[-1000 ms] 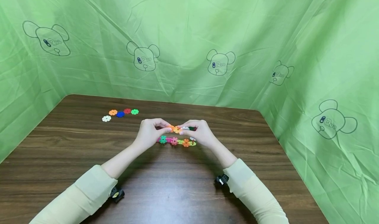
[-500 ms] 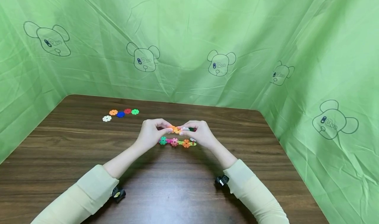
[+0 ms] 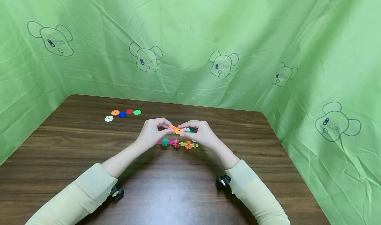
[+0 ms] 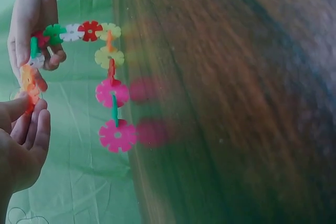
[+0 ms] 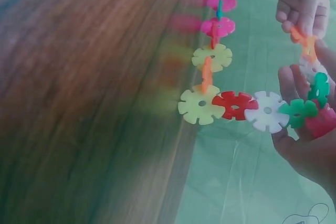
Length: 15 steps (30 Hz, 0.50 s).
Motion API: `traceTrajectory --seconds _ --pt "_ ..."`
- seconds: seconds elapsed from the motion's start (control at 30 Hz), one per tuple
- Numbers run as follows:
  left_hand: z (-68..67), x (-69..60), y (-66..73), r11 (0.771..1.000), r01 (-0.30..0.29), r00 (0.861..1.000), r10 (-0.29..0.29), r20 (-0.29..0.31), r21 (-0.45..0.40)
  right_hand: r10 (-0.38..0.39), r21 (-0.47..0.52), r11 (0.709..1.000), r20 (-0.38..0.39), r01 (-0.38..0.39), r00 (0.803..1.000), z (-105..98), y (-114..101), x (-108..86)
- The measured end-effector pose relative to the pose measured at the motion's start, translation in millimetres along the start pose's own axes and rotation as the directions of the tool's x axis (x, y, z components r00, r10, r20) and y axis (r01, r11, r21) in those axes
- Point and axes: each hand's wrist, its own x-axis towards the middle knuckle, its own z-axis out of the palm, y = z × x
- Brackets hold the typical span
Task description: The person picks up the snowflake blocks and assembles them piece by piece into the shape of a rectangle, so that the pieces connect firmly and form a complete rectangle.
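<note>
My left hand (image 3: 150,132) pinches an orange flower-shaped plastic disc (image 5: 299,35) between thumb and fingers. Facing it, my right hand (image 3: 201,133) pinches a second orange disc (image 3: 178,130), which meets the first edge to edge. From there a chain of slotted discs runs on through a white disc (image 5: 313,69), a green disc (image 5: 318,88) and a pink one (image 5: 321,120) beside the right palm. It bends round past a red disc (image 5: 235,106) and a yellow disc (image 5: 200,105) to pink discs (image 4: 117,135) low over the table. Fingers partly hide the joint between the orange discs.
Several loose discs lie at the table's back left: white (image 3: 108,118), orange (image 3: 115,112), blue (image 3: 122,114), red (image 3: 129,111) and green (image 3: 137,112). A brown wooden table (image 3: 169,192) is enclosed by green cloth (image 3: 184,29) at the back and sides.
Both hands keep almost the same place and hold on the orange discs. The hanging part of the chain has turned slightly. The head view has shifted a little.
</note>
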Motion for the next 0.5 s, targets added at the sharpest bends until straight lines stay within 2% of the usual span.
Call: traceTrajectory --seconds 0.17,0.27,0.43,0.5 --pt "-4.8 2.8 -2.0 1.0 0.008 1.0 -0.008 0.021 -0.003 0.029 0.007 1.0 -0.02 -0.029 0.999 -2.0 -0.7 1.9" --pt "-13.2 5.9 -7.2 1.0 0.02 0.999 -0.021 0.037 0.024 0.048 0.015 0.999 -0.039 -0.048 0.998 -3.9 -2.9 2.2" --pt "-37.6 10.0 -25.1 0.993 0.056 0.995 -0.065 0.079 0.108 0.077 0.009 0.997 -0.04 -0.076 0.996 -6.7 -4.3 0.9" --pt "-50.4 10.8 -33.7 0.988 0.067 0.992 -0.081 0.098 0.14 0.081 0.006 0.997 -0.028 -0.081 0.996 -9.6 -14.3 -1.1"
